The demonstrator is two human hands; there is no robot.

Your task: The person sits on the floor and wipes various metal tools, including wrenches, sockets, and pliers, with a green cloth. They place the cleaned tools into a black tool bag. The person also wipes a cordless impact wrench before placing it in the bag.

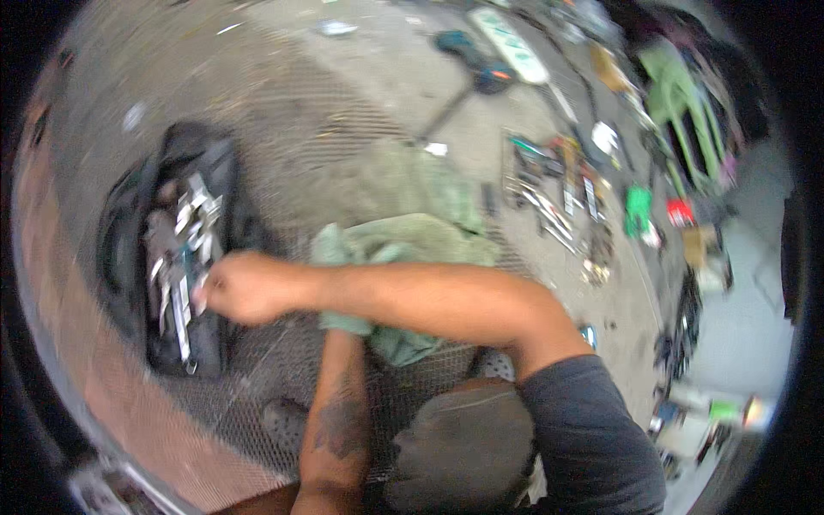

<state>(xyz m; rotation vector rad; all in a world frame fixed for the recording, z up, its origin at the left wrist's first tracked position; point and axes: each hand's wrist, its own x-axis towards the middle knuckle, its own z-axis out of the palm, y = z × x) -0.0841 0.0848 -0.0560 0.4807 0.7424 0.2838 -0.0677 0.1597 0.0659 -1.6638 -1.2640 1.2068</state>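
Right hand (249, 287) over a black fabric tool bag (193, 354) on a workshop floor

A dark, ridged mat (296, 365) covers the middle of the grey concrete floor (399, 64), with a reddish-brown strip (150, 438) curving along the left edge. The bag lies open near that strip, filled with loose silver metal tools (180, 309). The right arm crosses leftward to it; the fingers are at its near side, too blurred to tell whether they grip anything. The left forearm (339, 395) runs up into a crumpled pale-green cloth (429, 240), which hides the left hand, so its fingers cannot be judged. Bare concrete runs between the mat and a pile of assorted hand tools (562, 193) at right. Farther out, a long white-and-green panel (508, 45), a green plastic frame (674, 99) and a pale grey-blue surface (742, 300) border the space.
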